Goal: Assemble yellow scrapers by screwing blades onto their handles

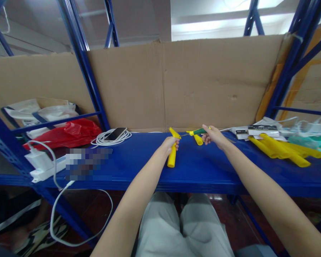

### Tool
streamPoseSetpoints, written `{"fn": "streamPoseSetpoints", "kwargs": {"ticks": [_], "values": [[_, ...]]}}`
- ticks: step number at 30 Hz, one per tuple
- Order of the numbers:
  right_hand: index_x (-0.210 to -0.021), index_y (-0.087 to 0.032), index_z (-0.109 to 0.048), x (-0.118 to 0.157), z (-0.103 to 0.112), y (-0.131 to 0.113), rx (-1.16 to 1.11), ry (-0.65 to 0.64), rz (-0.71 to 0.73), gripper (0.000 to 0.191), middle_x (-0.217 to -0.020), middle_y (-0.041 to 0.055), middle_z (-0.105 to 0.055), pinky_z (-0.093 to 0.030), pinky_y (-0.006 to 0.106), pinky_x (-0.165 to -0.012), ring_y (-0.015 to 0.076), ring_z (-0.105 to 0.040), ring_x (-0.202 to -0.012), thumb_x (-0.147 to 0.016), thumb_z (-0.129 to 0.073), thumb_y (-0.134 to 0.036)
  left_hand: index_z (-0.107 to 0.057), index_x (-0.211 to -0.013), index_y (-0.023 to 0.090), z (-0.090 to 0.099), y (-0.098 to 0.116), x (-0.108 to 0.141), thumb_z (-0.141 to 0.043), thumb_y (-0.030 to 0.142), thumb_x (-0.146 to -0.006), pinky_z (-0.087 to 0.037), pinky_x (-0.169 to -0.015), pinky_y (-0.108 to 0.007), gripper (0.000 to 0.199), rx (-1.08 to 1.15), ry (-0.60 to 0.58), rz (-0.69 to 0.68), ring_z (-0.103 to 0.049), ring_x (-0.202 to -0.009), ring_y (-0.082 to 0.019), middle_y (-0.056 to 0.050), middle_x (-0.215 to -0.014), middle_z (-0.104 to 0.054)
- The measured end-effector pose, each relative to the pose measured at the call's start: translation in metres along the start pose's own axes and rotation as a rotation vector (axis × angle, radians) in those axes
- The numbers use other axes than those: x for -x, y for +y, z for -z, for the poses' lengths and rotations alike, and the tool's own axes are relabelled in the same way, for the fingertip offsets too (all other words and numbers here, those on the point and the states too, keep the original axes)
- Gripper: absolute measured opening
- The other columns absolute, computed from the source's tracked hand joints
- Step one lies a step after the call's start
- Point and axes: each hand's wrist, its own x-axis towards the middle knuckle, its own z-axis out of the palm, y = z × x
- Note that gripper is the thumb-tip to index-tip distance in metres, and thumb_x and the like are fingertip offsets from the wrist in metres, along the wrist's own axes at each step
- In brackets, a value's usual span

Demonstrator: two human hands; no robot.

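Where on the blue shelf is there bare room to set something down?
Bare: between the coiled cable and the left hand, and between the held tube and the right forearm. Crowded: left end, with the red bag and charger; right end, with yellow tubes and boxes.

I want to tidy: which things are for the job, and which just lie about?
Job: yellow piece in left hand, green-handled tool in right hand; probably other yellow pieces.
Lying about, seemingly: phone, white cable coil, red bag.
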Motion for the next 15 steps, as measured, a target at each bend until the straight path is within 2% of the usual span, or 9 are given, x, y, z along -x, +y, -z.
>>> {"fn": "streamPoseSetpoints", "kwargs": {"ticks": [2, 4, 9, 12, 15], "values": [[-0.080, -0.020, -0.039, 0.0012, -0.0010, -0.0002, 0.019, 0.040, -0.015, 0.028, -0.043, -0.0013, -0.055, -0.028, 0.016, -0.032, 0.0094, -0.048, -0.029, -0.092, -0.042, -0.045, -0.047, -0.074, 0.015, -0.0003, 0.0001, 0.0006, -0.043, 0.001, -0.082, -0.024, -0.036, -0.016, 0.017, -0.006, -0.006, -0.004, -0.031, -0.030, -0.003, 0.008, -0.045, -0.038], [-0.082, -0.020, -0.040, 0.0027, -0.0006, -0.0019, -0.040, 0.027, -0.032, 0.028, -0.045, 0.0004, -0.058, -0.030, 0.017, -0.033, 0.0104, -0.050, -0.030, -0.092, -0.041, -0.046, -0.046, -0.074, 0.015, -0.0006, 0.0000, 0.0006, -0.043, 0.001, -0.082, -0.025, -0.036, -0.016, 0.017, -0.012, -0.008, -0.008, -0.030, -0.030, -0.003, 0.008, -0.044, -0.038], [-0.096, -0.020, -0.044, 0.0044, 0.0046, -0.0077, -0.286, -0.141, -0.022, 0.009, -0.061, 0.0042, -0.068, -0.046, 0.023, -0.048, 0.0141, -0.060, -0.043, -0.091, -0.044, -0.028, -0.046, -0.074, 0.016, -0.0010, -0.0012, -0.0018, -0.045, 0.003, -0.081, -0.026, -0.036, -0.017, 0.015, -0.013, 0.007, -0.005, -0.031, -0.031, -0.004, 0.007, -0.046, -0.038], [-0.099, -0.020, -0.045, 0.0043, 0.0070, -0.0087, -0.345, -0.207, -0.024, 0.011, -0.072, 0.0062, -0.071, -0.050, 0.028, -0.057, 0.0158, -0.065, -0.051, -0.089, -0.040, -0.019, -0.046, -0.075, 0.016, -0.0004, -0.0012, -0.0033, -0.046, 0.003, -0.081, -0.027, -0.037, -0.017, 0.014, -0.021, 0.016, 0.005, -0.032, -0.031, -0.004, 0.007, -0.047, -0.040], [-0.100, -0.019, -0.045, 0.0043, 0.0075, -0.0086, -0.348, -0.244, -0.023, 0.016, -0.080, 0.0090, -0.073, -0.052, 0.032, -0.064, 0.0176, -0.066, -0.057, -0.090, -0.032, -0.021, -0.047, -0.077, 0.016, 0.0005, -0.0011, -0.0049, -0.047, 0.004, -0.081, -0.027, -0.037, -0.017, 0.013, -0.013, 0.018, 0.015, -0.033, -0.032, -0.004, 0.007, -0.048, -0.040]]}}
